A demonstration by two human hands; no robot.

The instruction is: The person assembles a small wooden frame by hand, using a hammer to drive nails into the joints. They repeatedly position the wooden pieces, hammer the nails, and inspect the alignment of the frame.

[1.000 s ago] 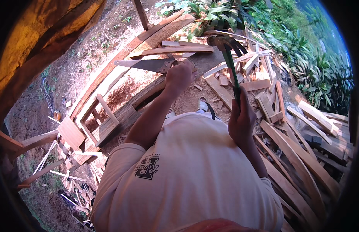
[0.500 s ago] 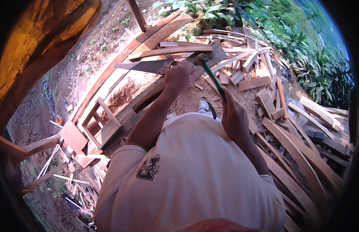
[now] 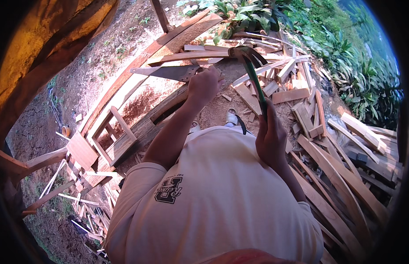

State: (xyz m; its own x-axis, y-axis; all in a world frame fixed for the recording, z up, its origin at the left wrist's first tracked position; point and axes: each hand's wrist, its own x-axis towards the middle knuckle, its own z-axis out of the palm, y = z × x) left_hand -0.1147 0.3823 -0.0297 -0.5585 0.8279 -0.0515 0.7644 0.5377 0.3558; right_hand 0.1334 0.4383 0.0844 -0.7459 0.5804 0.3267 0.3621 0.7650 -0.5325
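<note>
My right hand [image 3: 271, 134] is wrapped round the green handle of a claw hammer [image 3: 254, 81]. The hammer's head is raised above the far end of a thick wooden beam [image 3: 233, 70]. Over that beam, my left hand [image 3: 204, 86] is closed with its fingers drawn together. What it grips, if anything, is too small or hidden to make out. A handsaw [image 3: 167, 73] lies just beyond the left hand, blade pointing left, its handle partly hidden by the fingers. Behind the saw rests a pale wooden board [image 3: 186, 57].
A small wooden frame [image 3: 114, 136] stands on the beam at left. Long curved timbers [image 3: 147, 55] run behind it. Scrap wood [image 3: 290, 94] is heaped at right, with long planks [image 3: 336, 176] nearer me. Leafy plants [image 3: 341, 66] grow at the far right.
The hammer has lifted away from the beam beside my left hand, its head swinging up and slightly right. My right hand has shifted a little right and down; the left hand has barely moved.
</note>
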